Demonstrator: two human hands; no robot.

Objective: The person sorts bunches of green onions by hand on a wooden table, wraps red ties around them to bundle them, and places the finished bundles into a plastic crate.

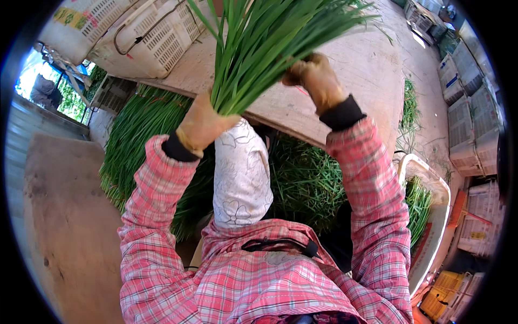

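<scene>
My left hand [202, 123], in a tan glove, is closed around the lower end of a thick bunch of garlic chives [259, 54]. The long green leaves fan upward and to the right over the wooden table [372, 70]. At the bunch's right edge is my right hand [315, 81], gloved too, with its fingers curled in; what they grip, if anything, is hidden. A large heap of chives [143, 140] lies below the table on the left. More loose green leaves [302, 178] lie beneath the table, to the right of my leg.
White plastic crates [156, 43] stand on the table's far left. Beside my right arm is a white tub [440, 189] with greens in it. Stacked crates [472, 124] line the right side, and a brown board [70, 232] stands at the left.
</scene>
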